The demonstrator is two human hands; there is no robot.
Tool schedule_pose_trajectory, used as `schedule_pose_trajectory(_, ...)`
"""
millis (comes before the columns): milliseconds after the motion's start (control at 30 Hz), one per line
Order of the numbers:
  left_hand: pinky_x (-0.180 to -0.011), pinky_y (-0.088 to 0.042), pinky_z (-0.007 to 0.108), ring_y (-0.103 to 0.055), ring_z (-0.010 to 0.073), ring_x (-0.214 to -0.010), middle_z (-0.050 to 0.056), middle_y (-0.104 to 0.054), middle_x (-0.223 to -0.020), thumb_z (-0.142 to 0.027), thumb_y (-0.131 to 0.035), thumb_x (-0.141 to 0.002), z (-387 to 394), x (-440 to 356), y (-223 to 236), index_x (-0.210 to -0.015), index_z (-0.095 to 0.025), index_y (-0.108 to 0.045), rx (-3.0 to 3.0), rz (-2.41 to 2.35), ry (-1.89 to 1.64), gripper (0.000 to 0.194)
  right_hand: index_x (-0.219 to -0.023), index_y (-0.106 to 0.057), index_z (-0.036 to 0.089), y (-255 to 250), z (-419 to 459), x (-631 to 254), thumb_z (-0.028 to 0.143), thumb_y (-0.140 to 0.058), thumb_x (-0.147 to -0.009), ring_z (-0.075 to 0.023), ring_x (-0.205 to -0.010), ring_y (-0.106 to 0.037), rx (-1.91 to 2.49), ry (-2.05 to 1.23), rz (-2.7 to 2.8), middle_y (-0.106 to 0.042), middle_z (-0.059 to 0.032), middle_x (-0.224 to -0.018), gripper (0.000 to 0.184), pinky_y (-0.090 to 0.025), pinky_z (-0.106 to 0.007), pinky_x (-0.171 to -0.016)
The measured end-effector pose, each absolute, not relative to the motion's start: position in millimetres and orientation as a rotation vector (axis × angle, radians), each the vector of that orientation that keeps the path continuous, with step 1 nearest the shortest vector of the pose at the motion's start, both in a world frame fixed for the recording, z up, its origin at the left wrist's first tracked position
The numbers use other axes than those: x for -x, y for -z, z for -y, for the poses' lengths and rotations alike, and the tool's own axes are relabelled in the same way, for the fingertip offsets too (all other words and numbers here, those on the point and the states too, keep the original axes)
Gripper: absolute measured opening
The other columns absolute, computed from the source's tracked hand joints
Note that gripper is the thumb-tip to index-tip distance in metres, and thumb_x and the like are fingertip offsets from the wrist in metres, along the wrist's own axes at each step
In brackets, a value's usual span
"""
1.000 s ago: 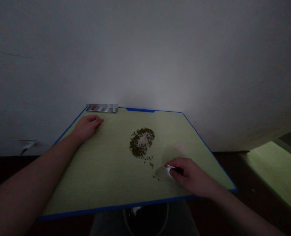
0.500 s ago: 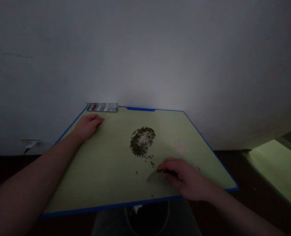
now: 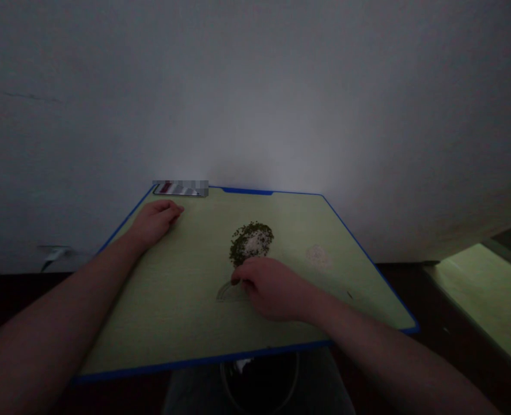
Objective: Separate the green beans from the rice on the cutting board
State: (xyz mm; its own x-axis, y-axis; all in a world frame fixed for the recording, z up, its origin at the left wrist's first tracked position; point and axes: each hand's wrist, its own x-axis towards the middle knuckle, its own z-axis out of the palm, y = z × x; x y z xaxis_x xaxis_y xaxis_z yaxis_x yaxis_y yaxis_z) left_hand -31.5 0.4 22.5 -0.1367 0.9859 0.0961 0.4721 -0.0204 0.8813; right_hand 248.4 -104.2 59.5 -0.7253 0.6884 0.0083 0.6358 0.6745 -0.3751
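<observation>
In my right hand is a clear, curved plastic piece, pinched by the fingers; its free end points left, close to the tabletop. This hand sits at the near side of a pile of small dark-green beans and covers part of it. White grains like rice lie in the middle of that pile. To the right is a separate small patch of white grains. My left hand rests on the table at the far left, its fingers curled, with nothing visible in them.
The pale tabletop has a blue edge and stands against a wall. A phone-like object, partly blurred out, lies at the back left. Below the front edge is a dark round bin. A small dark sliver lies at the right.
My right hand has moved left and slightly away from me with the clear piece, up to the pile's near side. Stray beans that lay there are no longer visible. My left hand stays put.
</observation>
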Motion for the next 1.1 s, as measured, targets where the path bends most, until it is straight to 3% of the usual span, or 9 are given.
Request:
schedule_pose_trajectory(667,-0.046,-0.026,0.023,-0.032,0.0077,-0.044,-0.007,-0.036,-0.047,-0.035,-0.056,-0.077,0.0,30.3,-23.1,-0.058,-0.017,-0.045,-1.56,-1.651,-1.105,0.028,-0.095,-0.067,0.017,-58.0,154.6,-318.6,0.004,-0.048,-0.078,-0.0162,-0.087,-0.061,1.293,-1.003,2.474,-0.068,-0.0044,-0.093,0.029,-0.045,-0.028,-0.079)
schedule_pose_trajectory(967,-0.044,-0.026,0.025,-0.033,0.0096,-0.041,-0.005,-0.039,-0.047,-0.038,-0.057,-0.073,-3.9,32.2,-19.6,-0.056,-0.019,-0.046,-1.508,-1.673,-1.133,0.028,-0.096,-0.066,0.019,-61.3,147.5,-331.8,0.004,-0.048,-0.08,-0.0162,-0.087,-0.061,1.249,-0.988,2.509,-0.067,-0.0033,-0.093,0.028,-0.046,-0.029,-0.079)
schedule_pose_trajectory(1100,-0.044,-0.025,0.025,-0.033,0.0095,-0.041,-0.005,-0.038,-0.046,-0.038,-0.058,-0.073,-3.9,33.3,-19.7,-0.055,-0.019,-0.046,-1.531,-1.696,-1.107,0.029,-0.099,-0.065,0.016,-60.2,116.4,-333.4,0.008,-0.046,-0.084,-0.0191,-0.091,-0.06,1.375,-0.652,2.419,-0.067,-0.0075,-0.097,0.026,-0.045,-0.033,-0.083)
